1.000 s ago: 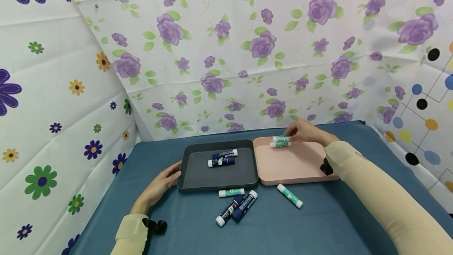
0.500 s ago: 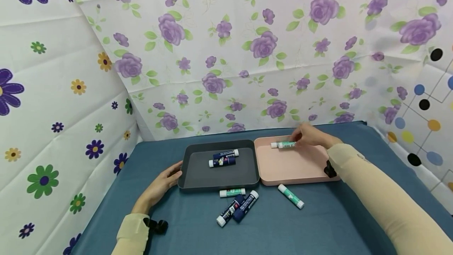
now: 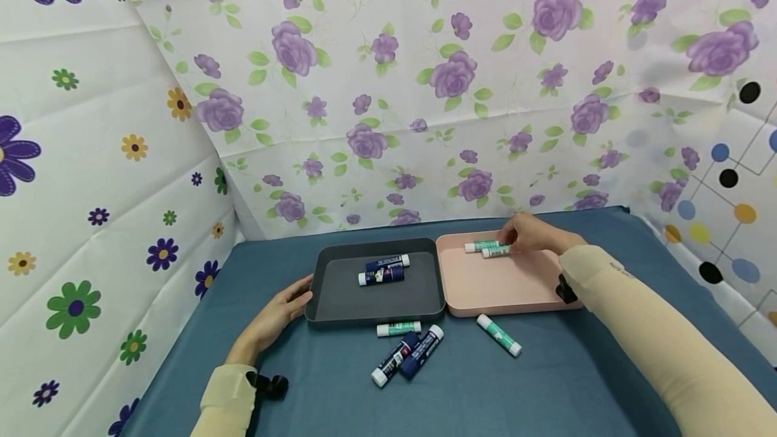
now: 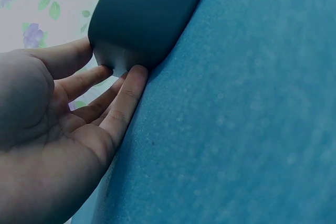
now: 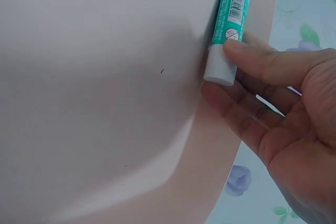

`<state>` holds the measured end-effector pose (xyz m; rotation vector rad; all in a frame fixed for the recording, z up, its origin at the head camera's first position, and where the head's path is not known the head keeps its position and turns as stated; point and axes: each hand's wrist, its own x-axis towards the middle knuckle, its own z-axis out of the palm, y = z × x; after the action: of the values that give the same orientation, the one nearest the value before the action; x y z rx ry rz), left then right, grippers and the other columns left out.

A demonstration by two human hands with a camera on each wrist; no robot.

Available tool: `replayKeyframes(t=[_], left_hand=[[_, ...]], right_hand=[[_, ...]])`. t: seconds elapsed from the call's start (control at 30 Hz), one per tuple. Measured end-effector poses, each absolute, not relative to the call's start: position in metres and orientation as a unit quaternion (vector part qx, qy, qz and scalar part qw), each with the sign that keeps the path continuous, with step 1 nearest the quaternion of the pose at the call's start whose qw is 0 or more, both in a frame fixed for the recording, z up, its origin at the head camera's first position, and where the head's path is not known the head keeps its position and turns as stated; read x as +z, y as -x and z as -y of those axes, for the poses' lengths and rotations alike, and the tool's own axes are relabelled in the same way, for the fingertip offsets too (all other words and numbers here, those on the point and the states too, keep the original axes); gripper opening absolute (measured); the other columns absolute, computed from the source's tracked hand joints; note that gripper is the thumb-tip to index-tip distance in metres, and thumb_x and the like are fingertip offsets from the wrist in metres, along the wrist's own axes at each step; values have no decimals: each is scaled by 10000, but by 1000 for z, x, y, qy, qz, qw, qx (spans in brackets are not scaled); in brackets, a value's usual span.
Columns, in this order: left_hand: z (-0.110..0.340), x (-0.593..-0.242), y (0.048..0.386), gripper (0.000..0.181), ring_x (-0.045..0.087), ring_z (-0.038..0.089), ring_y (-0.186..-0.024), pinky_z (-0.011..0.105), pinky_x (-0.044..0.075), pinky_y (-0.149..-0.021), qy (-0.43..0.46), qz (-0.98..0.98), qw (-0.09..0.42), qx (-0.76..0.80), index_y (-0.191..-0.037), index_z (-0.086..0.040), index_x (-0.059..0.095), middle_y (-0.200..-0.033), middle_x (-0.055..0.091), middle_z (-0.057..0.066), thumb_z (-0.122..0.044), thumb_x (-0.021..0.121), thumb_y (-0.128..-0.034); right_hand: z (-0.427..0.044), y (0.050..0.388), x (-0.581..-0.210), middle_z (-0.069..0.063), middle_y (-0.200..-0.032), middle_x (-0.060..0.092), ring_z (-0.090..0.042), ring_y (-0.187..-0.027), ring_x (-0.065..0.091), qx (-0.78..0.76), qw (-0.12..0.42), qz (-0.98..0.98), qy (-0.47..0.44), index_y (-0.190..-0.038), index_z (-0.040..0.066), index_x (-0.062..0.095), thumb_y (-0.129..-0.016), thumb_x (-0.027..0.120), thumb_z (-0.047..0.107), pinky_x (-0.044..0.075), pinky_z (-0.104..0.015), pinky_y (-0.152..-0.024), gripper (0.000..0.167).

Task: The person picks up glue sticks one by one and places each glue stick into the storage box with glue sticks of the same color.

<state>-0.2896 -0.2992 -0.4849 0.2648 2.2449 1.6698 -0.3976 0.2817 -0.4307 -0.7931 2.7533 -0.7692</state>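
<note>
My right hand [image 3: 534,233] pinches a green-and-white glue stick [image 3: 496,251] over the back of the pink tray [image 3: 485,288]. In the right wrist view, the thumb lies on that glue stick [image 5: 228,30] near its white end, with fingers on its other side. Another green glue stick [image 3: 476,246] lies close by in the same tray. At the left end of the dark grey tray [image 3: 340,305], my left hand [image 3: 276,315] touches the rim with fairly straight fingers. The left wrist view shows its fingertips against the tray's corner [image 4: 142,19]. Two navy glue sticks [image 3: 381,276] lie inside the grey tray.
In front of the trays, a green glue stick [image 3: 398,329] lies by the grey rim. Two navy glue sticks [image 3: 421,353] touch each other nearby. Farther right is another green one [image 3: 499,336]. Flowered sheets [image 3: 364,86] hang around the blue-covered table [image 3: 461,396].
The right hand has shifted slightly right and toward the front with its glue stick, which now sits nearer and to the right of the other green one. The left hand stays at the grey tray.
</note>
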Motion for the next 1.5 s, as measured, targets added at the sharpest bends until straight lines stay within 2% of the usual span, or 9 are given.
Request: replayKeyframes(t=[0.2, 0.73, 0.93, 1.13, 1.3, 1.5], left_hand=[[298, -486, 289, 641, 235, 391, -1551, 606, 213, -1249, -88, -786, 166, 590, -1679, -114, 196, -1693, 225, 194, -310, 472, -1136], [294, -486, 288, 642, 197, 399, -1565, 610, 191, -1253, -81, -790, 165, 585, -1680, -118, 193, -1706, 201, 185, -309, 475, -1135], [294, -482, 287, 627, 217, 395, -1560, 602, 199, -1255, -84, -792, 160, 582, -1679, -125, 206, -1702, 216, 180, -302, 468, -1138], [296, -481, 287, 631, 212, 392, -1562, 600, 197, -1256, -88, -790, 163, 584, -1681, -129, 193, -1704, 208, 178, -305, 463, -1139], [298, -482, 287, 642, 214, 386, -1562, 602, 197, -1256, -84, -791, 164, 584, -1683, -141, 193, -1704, 214, 169, -323, 473, -1135], [296, -483, 286, 637, 208, 400, -1562, 608, 188, -1256, -90, -788, 167, 586, -1682, -124, 186, -1703, 206, 187, -306, 465, -1138]], right_hand=[[-281, 395, -431, -122, -880, 721, -175, -754, 615, -241, 89, -927, 272, -957, -7, 763, -810, 720, -177, 529, -312, -643, 230], [-278, 392, -430, -94, -818, 675, -153, -694, 522, -229, 95, -930, 271, -894, 22, 735, -791, 727, -174, 459, -308, -619, 221], [-282, 394, -425, -120, -889, 706, -176, -750, 591, -231, 91, -932, 266, -934, 19, 753, -819, 677, -166, 516, -328, -644, 231], [-281, 396, -419, -125, -935, 730, -209, -832, 661, -251, 99, -925, 266, -964, -5, 762, -866, 658, -158, 577, -381, -725, 209], [-278, 395, -414, -135, -932, 724, -218, -838, 666, -265, 93, -922, 268, -997, -27, 765, -904, 666, -135, 584, -399, -755, 174], [-279, 394, -414, -142, -910, 723, -203, -819, 663, -267, 87, -920, 272, -981, -25, 765, -901, 687, -122, 576, -366, -739, 148]])
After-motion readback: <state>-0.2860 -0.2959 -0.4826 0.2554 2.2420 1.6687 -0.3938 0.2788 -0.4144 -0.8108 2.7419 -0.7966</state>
